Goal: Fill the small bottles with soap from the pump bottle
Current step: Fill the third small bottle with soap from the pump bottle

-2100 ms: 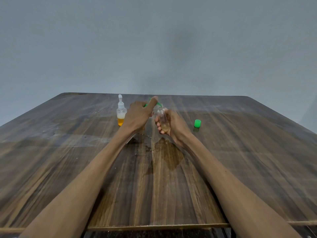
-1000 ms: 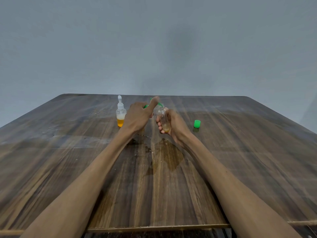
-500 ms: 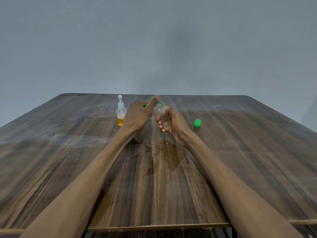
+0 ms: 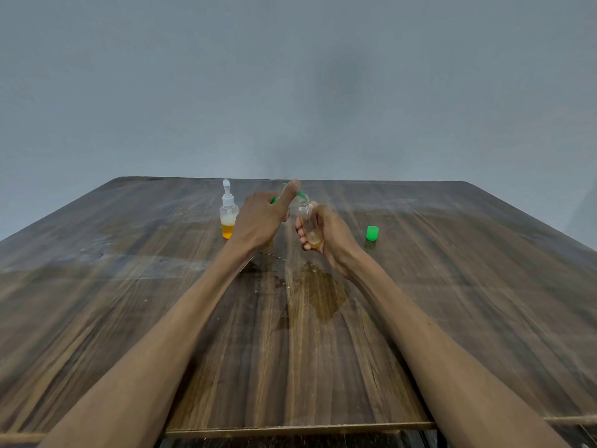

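Right now my right hand (image 4: 326, 231) grips the small clear bottle (image 4: 309, 225) around its belly, light and probably slick with soap; my left hand (image 4: 261, 218) wraps the green pump bottle (image 4: 302, 196) mid-counter (image 4: 452, 286), thumb pressing its head
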